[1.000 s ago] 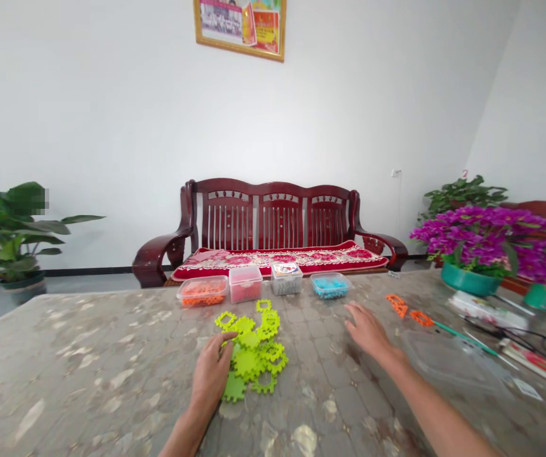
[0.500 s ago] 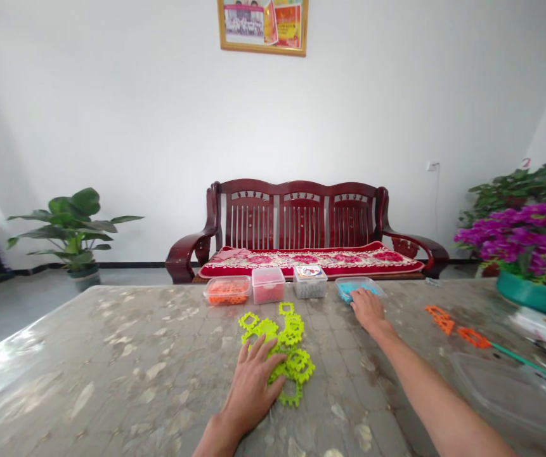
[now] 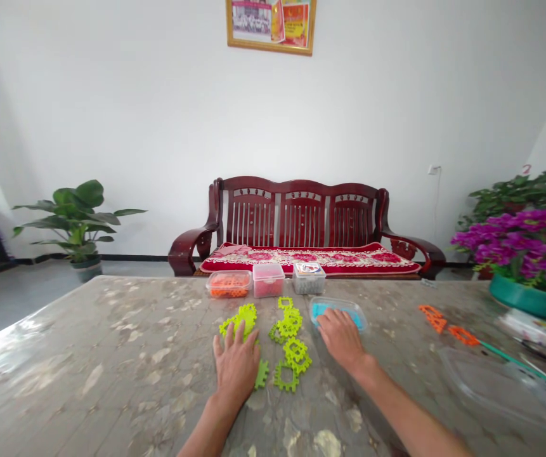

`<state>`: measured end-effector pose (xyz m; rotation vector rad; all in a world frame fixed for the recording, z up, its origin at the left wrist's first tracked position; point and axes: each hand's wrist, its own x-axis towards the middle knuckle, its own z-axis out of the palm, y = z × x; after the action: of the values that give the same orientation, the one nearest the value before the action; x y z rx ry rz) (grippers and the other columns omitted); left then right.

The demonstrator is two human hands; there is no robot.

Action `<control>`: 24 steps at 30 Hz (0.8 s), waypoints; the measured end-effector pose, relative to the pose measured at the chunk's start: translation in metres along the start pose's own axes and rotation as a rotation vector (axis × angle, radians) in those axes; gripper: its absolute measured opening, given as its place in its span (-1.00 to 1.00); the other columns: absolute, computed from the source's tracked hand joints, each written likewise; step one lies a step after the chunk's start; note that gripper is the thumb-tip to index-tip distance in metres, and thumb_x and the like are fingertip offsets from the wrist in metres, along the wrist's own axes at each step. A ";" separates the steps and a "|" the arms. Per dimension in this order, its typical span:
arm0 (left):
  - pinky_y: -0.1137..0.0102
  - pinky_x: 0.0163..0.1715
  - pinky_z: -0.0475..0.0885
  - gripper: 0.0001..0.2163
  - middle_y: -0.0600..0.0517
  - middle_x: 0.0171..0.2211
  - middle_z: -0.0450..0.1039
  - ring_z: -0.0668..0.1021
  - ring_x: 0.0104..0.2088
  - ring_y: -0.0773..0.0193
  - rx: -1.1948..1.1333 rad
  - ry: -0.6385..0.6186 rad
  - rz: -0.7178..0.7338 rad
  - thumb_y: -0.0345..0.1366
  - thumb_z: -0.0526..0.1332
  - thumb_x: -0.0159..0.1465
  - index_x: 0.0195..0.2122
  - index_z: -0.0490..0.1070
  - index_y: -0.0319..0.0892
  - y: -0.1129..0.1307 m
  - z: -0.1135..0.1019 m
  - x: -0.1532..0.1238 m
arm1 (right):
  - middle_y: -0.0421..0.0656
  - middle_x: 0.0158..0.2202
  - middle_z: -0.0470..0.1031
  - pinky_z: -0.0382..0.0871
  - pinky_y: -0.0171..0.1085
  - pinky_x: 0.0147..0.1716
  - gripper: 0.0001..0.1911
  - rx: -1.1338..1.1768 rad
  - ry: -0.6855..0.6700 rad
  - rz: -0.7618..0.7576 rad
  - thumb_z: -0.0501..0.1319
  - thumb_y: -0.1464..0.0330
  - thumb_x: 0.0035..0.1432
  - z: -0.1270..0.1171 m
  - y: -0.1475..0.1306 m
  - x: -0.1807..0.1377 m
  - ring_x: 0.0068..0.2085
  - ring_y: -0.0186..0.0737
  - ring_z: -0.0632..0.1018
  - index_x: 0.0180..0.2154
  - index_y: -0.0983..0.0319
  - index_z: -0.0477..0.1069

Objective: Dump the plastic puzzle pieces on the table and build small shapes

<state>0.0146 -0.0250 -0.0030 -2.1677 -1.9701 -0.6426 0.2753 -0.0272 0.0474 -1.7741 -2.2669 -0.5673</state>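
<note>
My left hand [image 3: 238, 363] lies with fingers spread on part of a group of lime-green toothed plastic building pieces [image 3: 247, 314]; some are hidden under the palm. To its right, more green pieces [image 3: 286, 376] lie loose and overlapping, several with open square centres. My right hand [image 3: 342, 336] is at the near side of a clear plastic box [image 3: 361, 317], its fingers curled over the rim. Blue pieces [image 3: 323, 309] fill the box. The fingertips are partly hidden, but the hand seems to grip the box's near wall.
Boxes of orange pieces [image 3: 229, 291], red pieces [image 3: 269, 287] and grey pieces [image 3: 309, 284] stand along the table's far edge. On the right are orange pieces [image 3: 432, 315], a green rod [image 3: 515, 362], a clear lid [image 3: 472, 381] and a teal flower pot [image 3: 524, 298].
The blue-filled box has come nearer and leftward with my right hand. My left hand has slid left with some green pieces, opening a gap in the pile. The view has shifted slightly.
</note>
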 end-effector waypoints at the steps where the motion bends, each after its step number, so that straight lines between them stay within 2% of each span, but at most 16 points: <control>1: -0.26 0.19 0.04 -0.63 -0.13 0.22 0.34 0.25 0.28 -0.18 0.023 0.004 -0.030 -0.35 0.08 0.26 0.04 0.51 0.03 -0.002 -0.001 0.001 | -0.09 -0.20 0.50 0.26 -0.14 -0.14 -0.87 0.017 0.008 -0.023 0.14 0.40 0.26 -0.003 -0.012 -0.002 -0.14 -0.06 0.46 -0.24 0.16 0.47; 6: -0.29 0.16 0.08 -0.55 -0.12 0.24 0.32 0.23 0.29 -0.19 0.101 0.082 -0.149 -0.45 0.04 0.23 0.06 0.49 0.07 -0.016 -0.004 0.001 | -0.14 -0.23 0.52 0.31 -0.16 -0.15 -0.90 0.162 0.034 -0.105 0.18 0.40 0.24 -0.013 -0.064 -0.006 -0.15 -0.09 0.48 -0.26 0.14 0.47; 9: -0.30 0.18 0.03 -0.52 -0.12 0.26 0.29 0.18 0.31 -0.19 0.059 0.135 -0.124 -0.50 0.03 0.21 0.07 0.49 0.05 -0.017 -0.008 -0.001 | -0.19 -0.18 0.55 0.34 -0.19 -0.08 -0.81 0.371 0.071 -0.119 0.17 0.44 0.23 -0.018 -0.072 -0.004 -0.11 -0.14 0.50 -0.16 0.09 0.49; 11: -0.26 0.22 -0.01 -0.56 -0.11 0.26 0.29 0.17 0.33 -0.17 0.004 0.173 -0.056 -0.47 0.04 0.24 0.07 0.49 0.03 -0.016 -0.010 -0.002 | -0.18 -0.11 0.56 0.33 -0.18 0.01 -0.67 0.504 0.137 -0.070 0.10 0.53 0.18 -0.018 -0.064 -0.005 -0.05 -0.16 0.50 -0.10 0.10 0.48; 14: -0.17 0.26 0.04 -0.60 -0.07 0.24 0.33 0.19 0.33 -0.10 -0.102 0.211 0.098 -0.41 0.08 0.28 0.08 0.48 0.05 -0.012 -0.010 -0.003 | -0.13 -0.01 0.53 0.28 -0.13 0.14 -0.42 0.595 0.212 0.053 0.03 0.64 -0.10 -0.011 -0.037 -0.012 0.06 -0.14 0.46 -0.06 0.15 0.47; 16: -0.09 0.27 0.12 -0.60 -0.04 0.25 0.31 0.20 0.33 -0.04 -0.191 0.209 0.240 -0.41 0.08 0.28 0.10 0.45 0.05 -0.009 -0.009 -0.003 | -0.13 0.04 0.50 0.24 -0.09 0.19 -0.31 0.597 0.202 0.093 0.01 0.63 -0.26 -0.003 -0.016 -0.022 0.11 -0.12 0.43 -0.04 0.16 0.46; 18: -0.03 0.26 0.18 -0.57 -0.02 0.29 0.25 0.20 0.33 0.02 -0.277 0.175 0.384 -0.42 0.09 0.28 0.14 0.41 0.05 -0.004 -0.007 -0.003 | -0.12 0.11 0.44 0.21 -0.06 0.23 -0.26 0.572 0.174 0.091 0.01 0.61 -0.32 0.007 -0.001 -0.033 0.17 -0.10 0.39 -0.01 0.17 0.44; 21: 0.02 0.26 0.22 -0.55 -0.01 0.32 0.19 0.20 0.33 0.07 -0.359 0.088 0.518 -0.40 0.09 0.29 0.19 0.34 0.04 0.002 -0.007 -0.004 | -0.11 0.17 0.38 0.20 0.00 0.24 -0.25 0.532 0.144 0.093 0.01 0.62 -0.28 0.019 0.010 -0.045 0.21 -0.10 0.35 0.02 0.15 0.42; 24: 0.03 0.27 0.23 -0.56 -0.01 0.30 0.23 0.21 0.32 0.09 -0.390 0.025 0.553 -0.37 0.09 0.31 0.21 0.32 0.05 0.006 -0.009 -0.005 | -0.12 0.12 0.44 0.26 0.01 0.19 -0.38 0.539 0.162 0.059 0.04 0.62 -0.08 0.024 0.008 -0.049 0.16 -0.10 0.40 0.01 0.11 0.44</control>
<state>0.0183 -0.0336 0.0038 -2.7377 -1.2003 -0.9968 0.2975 -0.0582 0.0079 -1.4587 -2.0001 -0.0670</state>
